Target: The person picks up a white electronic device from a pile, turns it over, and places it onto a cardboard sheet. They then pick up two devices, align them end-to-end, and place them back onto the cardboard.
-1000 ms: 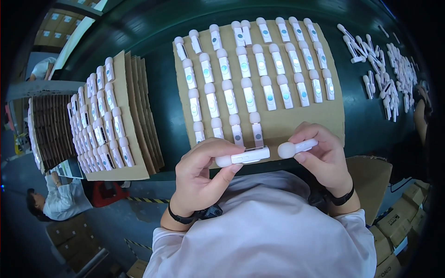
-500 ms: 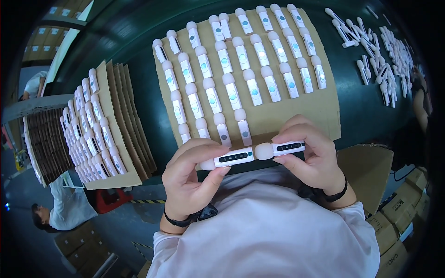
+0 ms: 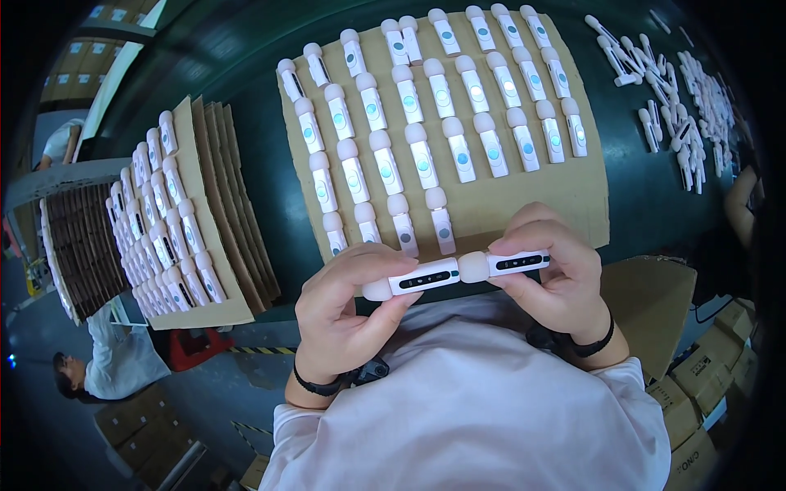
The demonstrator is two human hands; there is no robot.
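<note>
The left hand (image 3: 340, 307) grips a white wand-shaped device (image 3: 413, 281) and the right hand (image 3: 557, 278) grips a second white device (image 3: 508, 263), the two held end to end and touching between the hands. Just beyond both hands, a cardboard sheet (image 3: 532, 196) on the dark green desk (image 3: 647, 196) carries rows of like devices (image 3: 426, 139).

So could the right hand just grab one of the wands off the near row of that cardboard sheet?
Probably not as it is: the right hand already holds a white wand. The near row lies just beyond the hands with nothing between, so once freed it looks reachable.
</note>
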